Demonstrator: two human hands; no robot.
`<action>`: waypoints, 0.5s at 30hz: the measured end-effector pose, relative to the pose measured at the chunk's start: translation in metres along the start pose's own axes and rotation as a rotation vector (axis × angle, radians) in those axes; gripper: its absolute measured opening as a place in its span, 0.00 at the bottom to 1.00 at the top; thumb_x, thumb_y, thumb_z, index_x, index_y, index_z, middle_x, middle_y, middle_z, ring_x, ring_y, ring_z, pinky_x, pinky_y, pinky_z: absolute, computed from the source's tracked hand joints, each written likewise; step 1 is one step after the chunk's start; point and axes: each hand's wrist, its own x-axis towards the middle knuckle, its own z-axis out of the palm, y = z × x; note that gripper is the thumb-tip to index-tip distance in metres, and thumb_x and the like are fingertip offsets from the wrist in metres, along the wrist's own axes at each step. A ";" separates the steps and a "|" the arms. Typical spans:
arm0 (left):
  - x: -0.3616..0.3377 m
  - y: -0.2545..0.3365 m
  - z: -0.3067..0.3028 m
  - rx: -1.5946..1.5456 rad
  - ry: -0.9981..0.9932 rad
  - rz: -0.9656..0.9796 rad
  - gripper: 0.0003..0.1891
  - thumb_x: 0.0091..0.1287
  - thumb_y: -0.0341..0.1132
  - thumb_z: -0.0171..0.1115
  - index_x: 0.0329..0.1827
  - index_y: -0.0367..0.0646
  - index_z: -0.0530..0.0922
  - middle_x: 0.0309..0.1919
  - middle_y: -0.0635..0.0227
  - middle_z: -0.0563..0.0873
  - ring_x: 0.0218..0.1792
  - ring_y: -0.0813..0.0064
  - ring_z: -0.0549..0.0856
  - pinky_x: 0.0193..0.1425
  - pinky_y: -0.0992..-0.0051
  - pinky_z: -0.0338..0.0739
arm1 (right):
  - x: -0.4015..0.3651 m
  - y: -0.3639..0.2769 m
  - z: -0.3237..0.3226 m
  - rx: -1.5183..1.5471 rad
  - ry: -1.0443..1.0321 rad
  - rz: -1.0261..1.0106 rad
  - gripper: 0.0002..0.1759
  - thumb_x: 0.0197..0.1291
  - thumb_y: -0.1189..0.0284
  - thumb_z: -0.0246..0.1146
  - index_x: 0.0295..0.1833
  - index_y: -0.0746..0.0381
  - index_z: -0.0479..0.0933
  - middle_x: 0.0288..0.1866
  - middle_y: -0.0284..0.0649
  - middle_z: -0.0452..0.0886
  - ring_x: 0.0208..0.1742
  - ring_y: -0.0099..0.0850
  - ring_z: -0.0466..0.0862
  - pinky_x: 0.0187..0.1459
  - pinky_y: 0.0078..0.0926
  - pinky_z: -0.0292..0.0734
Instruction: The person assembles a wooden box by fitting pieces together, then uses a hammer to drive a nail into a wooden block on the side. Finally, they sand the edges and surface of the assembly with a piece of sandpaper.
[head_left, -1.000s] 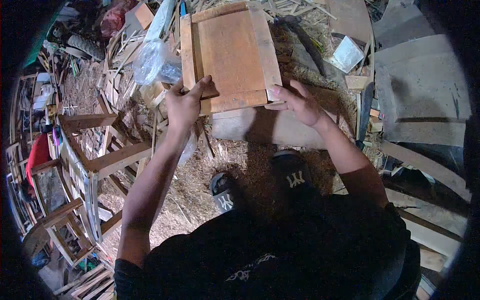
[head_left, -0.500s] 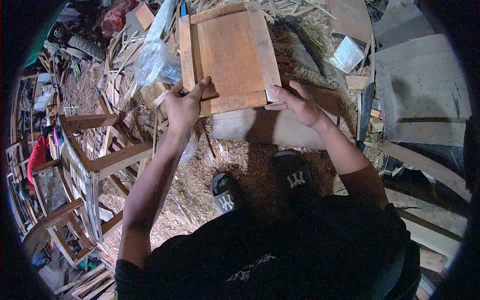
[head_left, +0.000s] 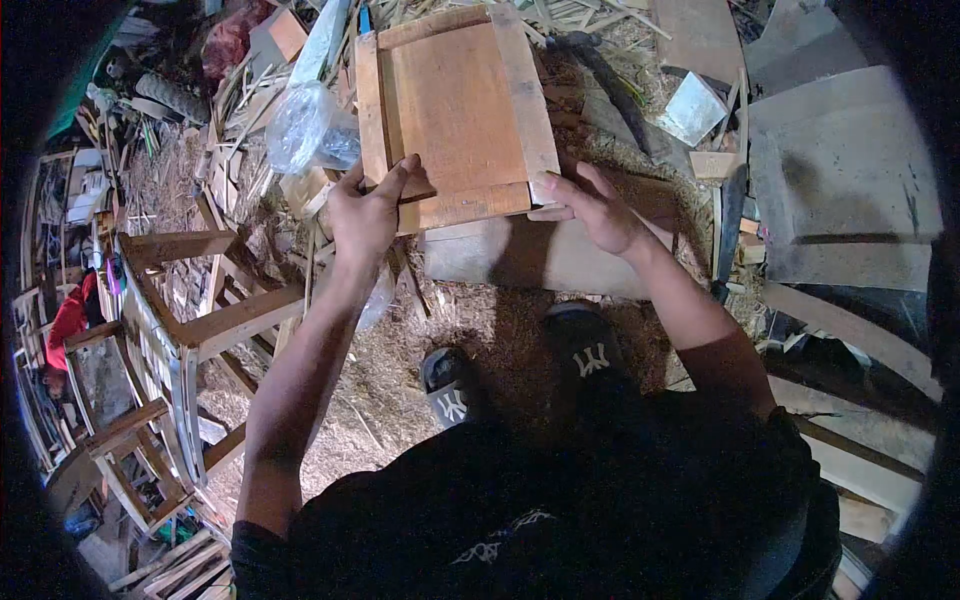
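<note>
A rectangular wooden framed panel (head_left: 455,115), with raised strips along its edges, is held out in front of me, tilted slightly. My left hand (head_left: 367,215) grips its lower left corner, thumb on the front and the other fingers mostly hidden behind. At the lower right corner, my right hand (head_left: 598,208) pinches the frame's edge, where a small pale patch shows. Below the panel a wide board (head_left: 480,258) lies on the shavings-covered floor, partly in shadow.
Wooden frames (head_left: 215,322) stand close on my left, with a person in red (head_left: 68,325) beyond them. A clear plastic bag (head_left: 300,125) lies near the panel's left side. Large curved boards (head_left: 850,180) are stacked on the right. Scrap strips litter the far floor.
The panel and both my hands have barely moved. At the far left, the person in red has shifted slightly.
</note>
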 end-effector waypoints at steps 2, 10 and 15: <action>-0.002 0.006 0.000 0.052 0.013 -0.001 0.15 0.68 0.31 0.70 0.51 0.27 0.83 0.39 0.58 0.91 0.36 0.74 0.90 0.42 0.74 0.84 | 0.002 0.004 -0.006 -0.034 -0.037 0.018 0.30 0.73 0.59 0.60 0.71 0.66 0.69 0.66 0.47 0.74 0.68 0.37 0.77 0.63 0.40 0.81; -0.001 0.004 -0.001 0.047 -0.019 -0.019 0.15 0.68 0.31 0.70 0.52 0.28 0.83 0.38 0.58 0.91 0.35 0.75 0.90 0.40 0.75 0.84 | 0.004 0.002 -0.008 -0.044 -0.080 0.024 0.32 0.72 0.57 0.60 0.71 0.66 0.66 0.67 0.48 0.76 0.65 0.37 0.80 0.62 0.40 0.82; 0.000 0.000 0.001 -0.033 -0.025 -0.021 0.15 0.68 0.30 0.69 0.52 0.28 0.83 0.38 0.59 0.91 0.35 0.76 0.90 0.40 0.75 0.84 | 0.006 0.002 -0.004 -0.038 -0.033 -0.015 0.31 0.70 0.55 0.63 0.68 0.67 0.70 0.65 0.48 0.77 0.63 0.39 0.82 0.60 0.39 0.83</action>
